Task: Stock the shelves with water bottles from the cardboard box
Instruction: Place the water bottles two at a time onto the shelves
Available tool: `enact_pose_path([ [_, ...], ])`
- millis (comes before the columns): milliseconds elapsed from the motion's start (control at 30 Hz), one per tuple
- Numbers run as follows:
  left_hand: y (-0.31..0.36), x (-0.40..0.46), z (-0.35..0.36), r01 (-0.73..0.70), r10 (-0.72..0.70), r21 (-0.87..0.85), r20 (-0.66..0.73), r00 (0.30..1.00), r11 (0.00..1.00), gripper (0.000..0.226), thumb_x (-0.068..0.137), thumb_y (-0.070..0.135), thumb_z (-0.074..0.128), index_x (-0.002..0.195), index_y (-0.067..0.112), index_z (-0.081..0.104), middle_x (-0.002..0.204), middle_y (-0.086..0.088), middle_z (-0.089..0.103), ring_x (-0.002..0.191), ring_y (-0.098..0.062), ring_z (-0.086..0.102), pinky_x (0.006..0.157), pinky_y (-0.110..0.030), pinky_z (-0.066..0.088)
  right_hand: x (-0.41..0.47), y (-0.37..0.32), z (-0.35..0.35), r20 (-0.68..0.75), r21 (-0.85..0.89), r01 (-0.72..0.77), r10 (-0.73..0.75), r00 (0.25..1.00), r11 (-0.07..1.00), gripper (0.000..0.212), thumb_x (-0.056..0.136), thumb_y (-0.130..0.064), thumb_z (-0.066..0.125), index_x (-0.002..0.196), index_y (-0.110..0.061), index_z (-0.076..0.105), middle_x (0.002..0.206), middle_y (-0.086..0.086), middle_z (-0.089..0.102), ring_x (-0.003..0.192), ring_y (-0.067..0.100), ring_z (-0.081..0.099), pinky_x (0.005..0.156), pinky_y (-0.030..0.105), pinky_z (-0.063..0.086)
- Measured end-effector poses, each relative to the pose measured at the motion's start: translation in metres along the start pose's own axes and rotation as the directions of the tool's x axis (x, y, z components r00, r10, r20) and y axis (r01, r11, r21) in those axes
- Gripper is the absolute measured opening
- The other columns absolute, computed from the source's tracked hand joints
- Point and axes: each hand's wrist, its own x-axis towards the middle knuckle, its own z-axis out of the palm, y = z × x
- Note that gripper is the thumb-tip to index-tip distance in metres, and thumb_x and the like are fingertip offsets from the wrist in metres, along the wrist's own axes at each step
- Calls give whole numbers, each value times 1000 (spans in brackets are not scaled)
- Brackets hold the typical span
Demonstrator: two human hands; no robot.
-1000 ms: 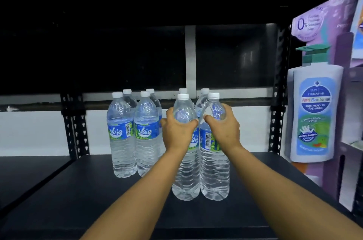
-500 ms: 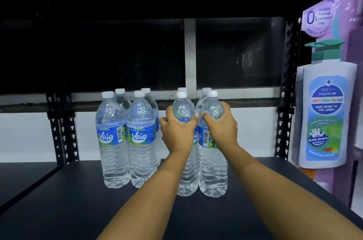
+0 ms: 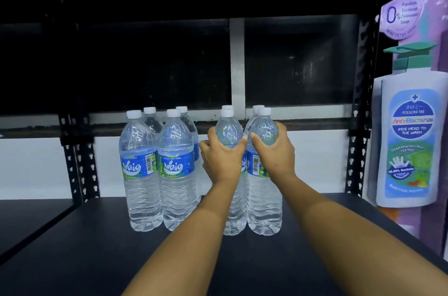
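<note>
Clear water bottles with white caps and blue labels stand upright on a black shelf (image 3: 101, 254). My left hand (image 3: 221, 157) grips the upper part of one front bottle (image 3: 228, 126). My right hand (image 3: 275, 152) grips the bottle (image 3: 264, 211) beside it on the right. Both bottles rest on the shelf, with two more bottles (image 3: 257, 109) right behind them. To the left stands a group of several bottles (image 3: 140, 167), close together. The cardboard box is out of view.
Black perforated uprights (image 3: 356, 150) frame the shelf at the right and another upright (image 3: 80, 164) at the left. A purple display with a large soap-bottle picture (image 3: 409, 145) stands just right of the shelf. The level above is dark.
Both hands pushed their two bottles further back on the shelf, up against the rear pair. The camera view shifted slightly closer and to the left.
</note>
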Motion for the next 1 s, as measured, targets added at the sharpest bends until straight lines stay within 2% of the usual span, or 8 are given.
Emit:
enact_pose_path([
  [333,-5,8,10,-9,9,6,-21,1000,1000,86,74,57,75,143,21,38,125,-9,46,113,-31,55,93,-46,50,10,12,8,-16,-20,19,-19,1000,1000,63,81,-53,69,131,-24,44,116,0,62,99,16,63,81,30,54],
  [533,-7,11,13,-10,10,11,-27,1000,1000,85,74,58,74,143,22,38,125,-9,46,112,-30,55,93,-46,50,14,17,13,-17,-21,20,-20,1000,1000,67,80,-59,68,132,-26,42,116,-2,61,99,16,64,84,37,58],
  [700,-9,8,12,-35,36,13,-18,999,999,88,75,62,72,144,21,36,126,-9,45,112,-29,55,91,-46,50,13,18,13,-20,-8,24,-24,1000,1000,68,78,-61,68,131,-27,43,114,-2,62,98,16,64,83,35,56],
  [833,-14,7,10,-83,83,-3,13,996,997,88,77,66,65,145,21,33,125,-9,42,110,-30,54,91,-48,49,10,17,10,-16,6,36,-36,999,999,67,78,-59,69,131,-26,43,116,-2,63,100,16,63,81,30,53],
  [1000,-28,0,5,-146,148,-36,102,984,989,86,84,66,53,151,25,20,137,-10,36,120,-30,48,96,-53,44,-5,25,6,36,99,43,-47,998,994,72,69,-63,72,127,-39,39,119,-8,60,106,13,62,88,38,54],
])
